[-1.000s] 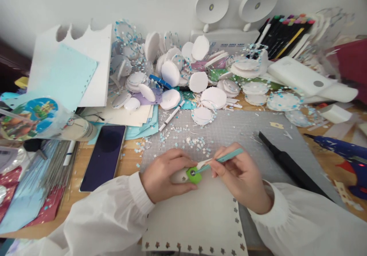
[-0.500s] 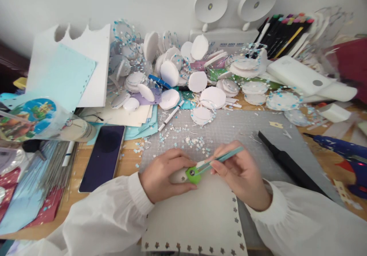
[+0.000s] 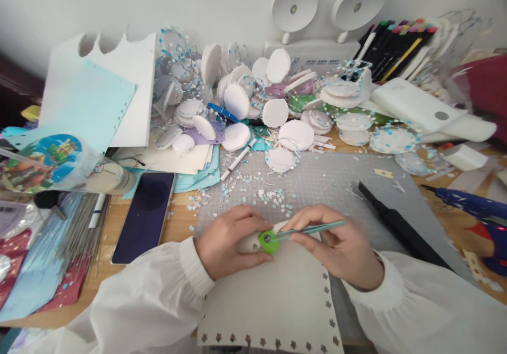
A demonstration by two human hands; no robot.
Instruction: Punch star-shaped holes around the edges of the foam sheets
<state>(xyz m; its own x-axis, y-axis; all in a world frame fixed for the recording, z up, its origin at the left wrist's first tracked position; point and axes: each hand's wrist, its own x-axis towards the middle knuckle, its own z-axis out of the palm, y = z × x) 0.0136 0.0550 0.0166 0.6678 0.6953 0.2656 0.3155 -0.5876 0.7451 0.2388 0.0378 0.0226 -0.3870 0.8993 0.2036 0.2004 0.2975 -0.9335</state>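
Between the thumb and fingers of my left hand (image 3: 233,242) sits a small green craft punch (image 3: 269,242), at the upper part of a cream paper sheet (image 3: 269,301). Flower-shaped holes run along the sheet's bottom and right edges. My right hand (image 3: 330,243) pinches a pair of teal tweezers (image 3: 317,228), held nearly level. Their tips reach the round metal centre of the punch; whether they grip anything there is too small to tell. Tiny white and blue paper flowers (image 3: 273,198) lie scattered just beyond my hands.
Under the sheet is a grey cutting mat (image 3: 332,179). A black tool (image 3: 396,227) and a blue glue gun (image 3: 471,201) lie right. A phone (image 3: 143,216) and a drink cup (image 3: 106,177) are left. White discs (image 3: 275,112) pile up behind, below a twin lamp (image 3: 295,8).
My right hand has shifted slightly right and lower, and the tweezers have swung from a slant to nearly level. My left hand still holds the punch. The view has moved a little.
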